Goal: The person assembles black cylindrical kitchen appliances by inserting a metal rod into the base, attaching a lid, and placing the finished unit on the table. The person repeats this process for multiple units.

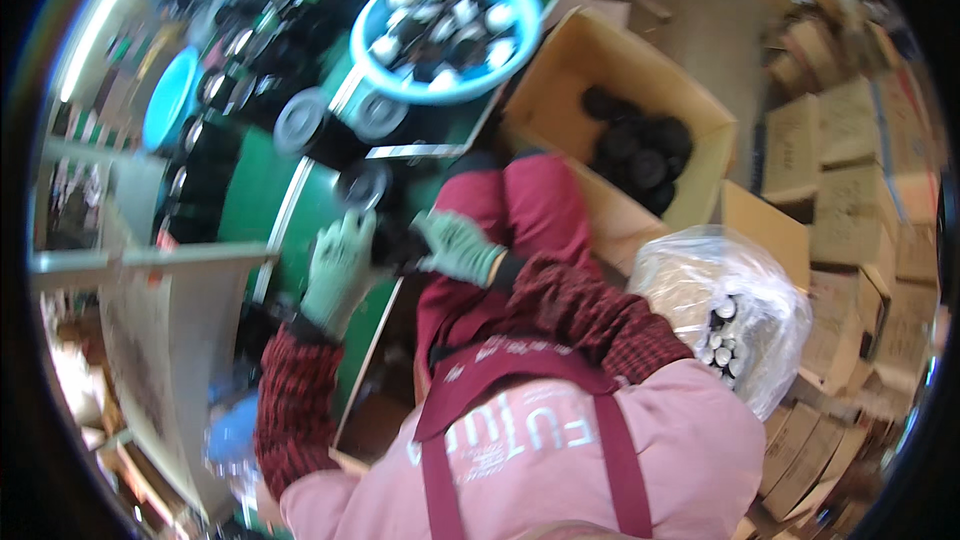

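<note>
Both my hands wear light green gloves, with red plaid sleeves behind them. My left hand [338, 270] and my right hand [458, 247] meet on a small black part [395, 242] and grip it from either side above the edge of the green table [260, 190]. A black round part with a silvery face [362, 186] lies just beyond the held one. My maroon trouser legs and maroon apron fill the middle below.
A blue basin [520, 45] of black and white-capped parts sits on the table, near two grey-lidded black cylinders [300, 122]. A cardboard box [600, 50] holds black round parts. A clear plastic bag [700, 280] of small parts and stacked cartons [850, 200] stand at right. A teal basin [170, 95] is at left.
</note>
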Tool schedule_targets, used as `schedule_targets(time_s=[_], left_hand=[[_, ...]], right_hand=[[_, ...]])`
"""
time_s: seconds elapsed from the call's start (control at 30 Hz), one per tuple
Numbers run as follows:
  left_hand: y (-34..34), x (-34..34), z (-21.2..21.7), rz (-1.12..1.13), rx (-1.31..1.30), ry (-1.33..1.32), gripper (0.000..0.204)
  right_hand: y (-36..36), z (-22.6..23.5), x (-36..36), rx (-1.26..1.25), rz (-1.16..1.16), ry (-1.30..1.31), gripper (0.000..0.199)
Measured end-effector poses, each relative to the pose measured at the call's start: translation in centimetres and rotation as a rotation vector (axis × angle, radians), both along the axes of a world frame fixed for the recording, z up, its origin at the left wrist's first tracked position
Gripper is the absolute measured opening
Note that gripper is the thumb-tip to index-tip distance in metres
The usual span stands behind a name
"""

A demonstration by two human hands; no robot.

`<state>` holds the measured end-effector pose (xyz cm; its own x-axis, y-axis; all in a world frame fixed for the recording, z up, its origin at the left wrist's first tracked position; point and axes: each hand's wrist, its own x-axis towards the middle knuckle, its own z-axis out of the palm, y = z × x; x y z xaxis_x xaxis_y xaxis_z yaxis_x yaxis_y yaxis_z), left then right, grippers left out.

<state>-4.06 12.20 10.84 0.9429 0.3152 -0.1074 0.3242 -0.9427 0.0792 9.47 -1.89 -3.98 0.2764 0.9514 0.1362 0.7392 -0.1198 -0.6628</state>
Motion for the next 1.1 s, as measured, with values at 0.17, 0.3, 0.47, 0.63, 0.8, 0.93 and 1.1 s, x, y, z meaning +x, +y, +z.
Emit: schedule_targets(time_s=[0.17, 0.3, 0.47, 0.63, 0.8, 0.93, 1.1], left_hand=[[-0.6, 1.4, 1.5, -0.456, -0.301, -0.022, 0.07], [-0.7, 0.6, 1.1, 0.079, -0.041, -0.154, 0.087], [-0.1, 0.3, 0.6, -0.129, 0.079, 0.133, 0.072], [1.5, -2.1, -0.5, -0.602, 0.209, 0.057, 0.082], [-0.7, -1.6, -0.1, 0.078, 0.032, 0.192, 0.099], [0.5, -2.3, -1.4, -0.099, -0.013, 0.152, 0.083], [0.2, -2.6, -0.3, -0.599, 0.078, 0.247, 0.075]], right_hand=[[-0.1, -1.0, -0.2, -0.068, -0.085, 0.02, 0.066], [0.5, -1.9, -2.5, -0.004, -0.068, 0.022, 0.065], [0.3, -3.0, -1.9, 0.009, -0.054, -0.001, 0.065], [0.6, -3.1, -0.6, -0.061, 0.099, 0.023, 0.072], [1.3, -2.0, -1.9, -0.129, 0.051, -0.024, 0.071], [0.2, -1.5, -3.3, -0.116, 0.061, -0.096, 0.068], [-0.2, -2.5, 0.1, 0.02, 0.355, -0.015, 0.06]])
